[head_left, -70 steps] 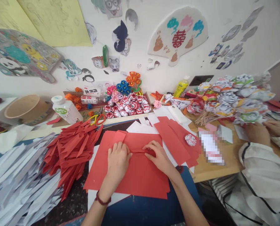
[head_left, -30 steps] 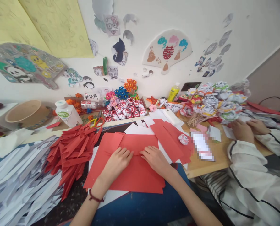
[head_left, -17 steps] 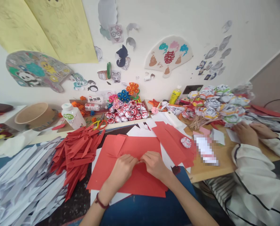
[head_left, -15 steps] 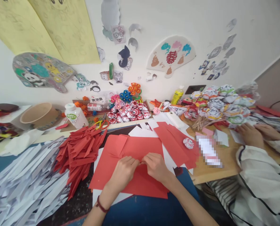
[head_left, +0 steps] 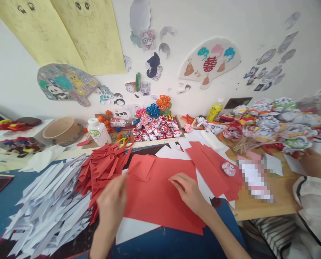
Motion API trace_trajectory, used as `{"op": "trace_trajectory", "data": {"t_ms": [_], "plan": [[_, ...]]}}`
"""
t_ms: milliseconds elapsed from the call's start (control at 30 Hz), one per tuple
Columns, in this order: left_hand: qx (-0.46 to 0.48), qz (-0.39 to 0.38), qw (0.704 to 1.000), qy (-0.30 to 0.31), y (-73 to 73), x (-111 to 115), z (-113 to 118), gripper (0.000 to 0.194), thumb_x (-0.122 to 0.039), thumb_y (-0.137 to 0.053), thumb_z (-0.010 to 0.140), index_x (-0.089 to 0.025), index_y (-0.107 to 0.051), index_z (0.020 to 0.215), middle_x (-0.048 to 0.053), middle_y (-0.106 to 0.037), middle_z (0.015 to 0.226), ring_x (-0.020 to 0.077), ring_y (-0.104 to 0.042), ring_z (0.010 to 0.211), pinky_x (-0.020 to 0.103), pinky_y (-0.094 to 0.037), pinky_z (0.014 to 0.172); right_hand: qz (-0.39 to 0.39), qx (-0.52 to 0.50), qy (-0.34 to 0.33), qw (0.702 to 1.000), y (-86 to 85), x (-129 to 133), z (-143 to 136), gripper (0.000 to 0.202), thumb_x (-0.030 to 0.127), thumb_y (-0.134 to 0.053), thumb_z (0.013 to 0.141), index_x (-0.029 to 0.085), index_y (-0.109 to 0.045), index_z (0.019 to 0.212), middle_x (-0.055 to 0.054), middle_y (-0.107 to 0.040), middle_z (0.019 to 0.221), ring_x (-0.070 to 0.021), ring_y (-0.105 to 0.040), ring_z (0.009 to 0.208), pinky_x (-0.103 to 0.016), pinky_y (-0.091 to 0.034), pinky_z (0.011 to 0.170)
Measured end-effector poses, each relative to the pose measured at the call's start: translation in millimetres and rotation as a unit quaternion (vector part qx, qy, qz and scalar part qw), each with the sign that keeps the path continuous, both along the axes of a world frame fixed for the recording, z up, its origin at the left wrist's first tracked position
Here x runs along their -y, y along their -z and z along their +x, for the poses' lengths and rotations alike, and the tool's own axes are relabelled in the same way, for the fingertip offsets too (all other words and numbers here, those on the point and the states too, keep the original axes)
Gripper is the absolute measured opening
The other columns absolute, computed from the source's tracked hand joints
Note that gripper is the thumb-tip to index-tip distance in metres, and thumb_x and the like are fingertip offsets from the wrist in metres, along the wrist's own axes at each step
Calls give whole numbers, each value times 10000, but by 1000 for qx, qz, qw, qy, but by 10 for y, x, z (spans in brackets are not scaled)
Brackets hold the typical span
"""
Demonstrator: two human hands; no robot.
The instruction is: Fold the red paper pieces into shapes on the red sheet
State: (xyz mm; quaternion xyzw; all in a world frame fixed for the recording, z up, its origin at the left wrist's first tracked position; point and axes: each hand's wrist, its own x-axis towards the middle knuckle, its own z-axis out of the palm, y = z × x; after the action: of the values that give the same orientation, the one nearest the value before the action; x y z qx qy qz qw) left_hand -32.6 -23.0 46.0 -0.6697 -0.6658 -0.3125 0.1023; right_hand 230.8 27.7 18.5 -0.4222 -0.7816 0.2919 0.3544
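Large red paper sheets (head_left: 160, 194) lie at the centre, partly over white sheets. A few small red paper pieces (head_left: 142, 166) rest on their upper left part. My left hand (head_left: 112, 201), smeared by motion, is over the left edge of the red sheets, beside the pile of folded red strips (head_left: 103, 163); its fingers are too blurred to read. Above the right part of the red sheets is my right hand (head_left: 188, 189), its thumb and fingertips pressed together. Whatever it may pinch is too small or hidden to make out.
Folded white strips (head_left: 57, 205) fill the left side. Behind stand a white bottle (head_left: 98, 132), scissors (head_left: 125, 142) and red-white paper flowers (head_left: 157, 128). At right are more red sheets (head_left: 211, 167), a flower bunch (head_left: 276, 122) and another person's sleeve (head_left: 317, 208).
My hands, together over the red sheets before, are now apart; my left hand has moved left towards the red strips. The view has shifted, and the other person's hands are nearer the right edge.
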Motion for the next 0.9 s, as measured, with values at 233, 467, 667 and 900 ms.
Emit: {"op": "trace_trajectory", "data": {"t_ms": [233, 467, 667, 900], "plan": [[-114, -22, 986, -117, -115, -171, 70, 413, -269, -441, 942, -231, -479, 1352, 133, -536, 1377, 325, -468, 1250, 511, -353, 987, -58, -34, 19, 998, 220, -53, 58, 211, 283, -456, 976, 242, -664, 968, -60, -667, 970, -217, -628, 922, -358, -511, 812], [-185, -153, 971, -1, 256, -454, 392, 314, -275, -388, 966, -143, -619, 1133, 165, -667, 1143, 302, -554, 1101, 450, -375, 924, -85, -46, 17, 995, 198, -36, 107, 209, 276, -465, 975, 248, -672, 978, -47, -673, 980, -202, -631, 933, -330, -504, 817], [-219, -158, 963, 13, 227, -433, 425, 360, -337, -434, 957, -88, -611, 1147, 220, -635, 1199, 334, -522, 1171, 497, -345, 979, -85, -50, 17, 995, 205, -45, 114, 207, 286, -475, 974, 247, -678, 968, -45, -673, 971, -200, -627, 924, -327, -497, 811], [-223, -156, 962, 18, 268, -454, 434, 326, -230, -393, 961, -67, -622, 1126, 223, -651, 1162, 319, -528, 1189, 478, -355, 989, -92, -57, -5, 994, 156, -128, 134, 180, 241, -507, 958, 239, -686, 971, -33, -684, 967, -179, -632, 911, -307, -490, 819]]}}
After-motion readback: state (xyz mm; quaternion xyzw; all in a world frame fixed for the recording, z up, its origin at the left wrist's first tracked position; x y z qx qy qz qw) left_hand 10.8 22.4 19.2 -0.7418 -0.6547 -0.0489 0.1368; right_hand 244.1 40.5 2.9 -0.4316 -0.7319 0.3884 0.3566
